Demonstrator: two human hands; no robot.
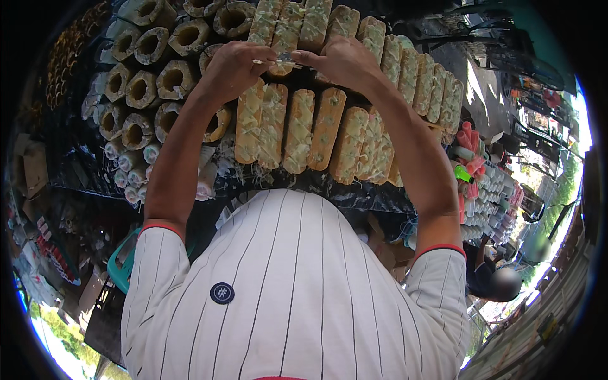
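Note:
My left hand (233, 71) is closed in a pinch on a small, thin pale strip (285, 61), too small to make out fully. From the other side my right hand (347, 63) meets the same strip with its thumb, its curled fingers partly hidden. Both hands are over the far row of oblong tan blocks (372, 39), which carry pale greenish strips across their tops. Nearer to me stands a second row of similar blocks (299, 130), some leaning slightly. A dark gap separates the two rows.
Hollow six-sided tan tubes (140, 88) stand packed together at the left, with white-wrapped rolls (131, 177) before them. Dark plastic sheeting (95, 197) covers the table. Pink rolled pieces (467, 144) and a bright green item (463, 173) lie at the right. Another person (497, 282) is at the lower right.

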